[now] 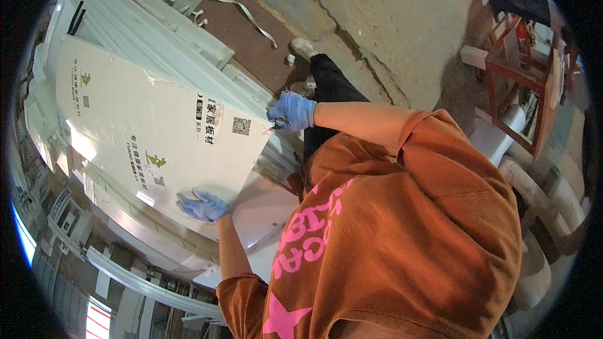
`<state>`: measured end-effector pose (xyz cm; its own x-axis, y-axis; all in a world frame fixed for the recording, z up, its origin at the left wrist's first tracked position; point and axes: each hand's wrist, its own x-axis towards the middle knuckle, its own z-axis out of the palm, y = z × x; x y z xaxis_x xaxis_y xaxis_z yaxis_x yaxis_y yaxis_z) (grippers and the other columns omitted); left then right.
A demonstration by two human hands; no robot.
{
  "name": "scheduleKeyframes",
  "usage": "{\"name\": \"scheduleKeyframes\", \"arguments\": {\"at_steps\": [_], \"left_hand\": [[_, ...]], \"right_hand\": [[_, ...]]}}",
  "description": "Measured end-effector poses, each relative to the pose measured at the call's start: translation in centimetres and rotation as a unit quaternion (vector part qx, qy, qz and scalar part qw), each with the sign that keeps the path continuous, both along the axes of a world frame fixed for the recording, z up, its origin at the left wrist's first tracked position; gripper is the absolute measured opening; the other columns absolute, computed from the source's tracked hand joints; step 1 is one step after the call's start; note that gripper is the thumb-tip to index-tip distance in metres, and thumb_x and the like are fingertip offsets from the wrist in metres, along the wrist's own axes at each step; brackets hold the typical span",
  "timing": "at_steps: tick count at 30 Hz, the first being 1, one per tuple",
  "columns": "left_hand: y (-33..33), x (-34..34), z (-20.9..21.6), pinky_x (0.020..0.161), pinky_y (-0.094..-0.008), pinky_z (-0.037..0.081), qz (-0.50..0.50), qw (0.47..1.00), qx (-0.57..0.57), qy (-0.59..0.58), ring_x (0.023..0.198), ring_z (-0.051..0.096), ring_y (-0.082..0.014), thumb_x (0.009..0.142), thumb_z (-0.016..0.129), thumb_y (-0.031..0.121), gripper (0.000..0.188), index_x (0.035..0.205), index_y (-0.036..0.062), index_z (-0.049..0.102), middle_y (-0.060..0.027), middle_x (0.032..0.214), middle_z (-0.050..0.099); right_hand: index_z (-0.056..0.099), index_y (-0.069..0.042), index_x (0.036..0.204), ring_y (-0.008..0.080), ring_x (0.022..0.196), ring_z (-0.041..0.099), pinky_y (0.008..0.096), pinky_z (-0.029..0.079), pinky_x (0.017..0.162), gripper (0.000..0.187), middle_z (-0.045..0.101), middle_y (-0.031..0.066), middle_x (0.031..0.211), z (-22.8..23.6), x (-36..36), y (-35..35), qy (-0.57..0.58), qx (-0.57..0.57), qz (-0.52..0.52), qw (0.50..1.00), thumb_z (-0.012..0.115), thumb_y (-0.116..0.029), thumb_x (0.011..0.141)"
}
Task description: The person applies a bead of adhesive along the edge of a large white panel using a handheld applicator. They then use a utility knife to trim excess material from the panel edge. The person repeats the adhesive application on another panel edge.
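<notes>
Biggest item first: white sheet [113,125], 9 to 10 o'clock of my view, lying tilted over a stack [125,19] of pale panels and long pieces that shows past it toward 10 to 11 o'clock. Step in hand, my judgement: handling the sheet with both hands, one flat on its face, one working at its corner. My left hand [204,206], gloved blue, 8 o'clock, is open, palm down near the sheet's lower edge, fingers spread, gripping nothing. My right hand [292,112], same glove, just above centre toward 12, is closed in a fist at the sheet's right corner. Next move calls for, I'd say, a firm right hand and even pressure from the left; the sheet looks thin and slick, so it could slip or flex.

Hidden stuff, large to small. The sheet covers much of the stack; I can't count layers. My orange shirt [402,232] fills 4 to 6 o'clock and blocks what's under it. Reddish frame [515,72] at 2 o'clock: cluttered, contents hard to sort. Brown board [232,31] at 11 o'clock runs partly behind the stack. Clutter at 7 to 8 o'clock is dark and bent by the lens. Glare washes out patches of the sheet. Smallest: right fingertips are curled away, so I can't tell whether they pinch sheet, wrap or something small.
</notes>
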<state>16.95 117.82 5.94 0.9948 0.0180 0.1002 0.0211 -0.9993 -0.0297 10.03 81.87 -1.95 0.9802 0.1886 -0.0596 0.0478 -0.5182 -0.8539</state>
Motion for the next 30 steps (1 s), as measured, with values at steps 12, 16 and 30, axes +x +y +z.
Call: {"name": "scheduleKeyframes", "arguments": {"at_steps": [12, 16, 30], "left_hand": [[-0.4, 0.1, 0.6, 0.105, -0.0485, 0.026, 0.006, 0.999, -0.044, 0.018, 0.128, 0.029, -0.0409, 0.091, 0.040, 0.043, 0.062, 0.137, 0.0028, 0.032, -0.0259, 0.139, 0.028], [-0.5, -0.1, 0.8, 0.104, -0.0488, 0.027, -0.003, 0.999, -0.041, 0.015, 0.127, 0.030, -0.0407, 0.091, 0.042, 0.041, 0.061, 0.137, 0.0035, 0.032, -0.0256, 0.138, 0.028], [-1.1, 0.0, 1.2, 0.103, -0.0486, 0.029, 0.002, 0.999, -0.050, 0.012, 0.126, 0.032, -0.0412, 0.091, 0.042, 0.042, 0.059, 0.137, 0.0044, 0.034, -0.0256, 0.139, 0.028]], "right_hand": [[0.056, -0.023, 0.073, 0.0255, 0.068, 0.059, 0.0411, 0.040, 0.064, 0.014, 0.061, 0.0001, 0.071, -0.4, 3.4, -2.4, -0.062, -0.133, 0.135, 0.980, 0.064, -0.029, 0.064], [0.057, -0.021, 0.073, 0.0258, 0.065, 0.056, 0.0397, 0.038, 0.059, 0.013, 0.055, 0.0017, 0.066, -0.6, 3.7, -3.1, -0.119, -0.105, 0.137, 0.978, 0.065, -0.027, 0.064], [0.058, -0.011, 0.076, 0.0337, 0.058, 0.053, 0.0364, 0.043, 0.052, 0.006, 0.055, 0.0154, 0.064, 2.2, -2.3, 1.9, 0.137, 0.028, -0.097, 0.985, 0.054, -0.015, 0.077]]}}
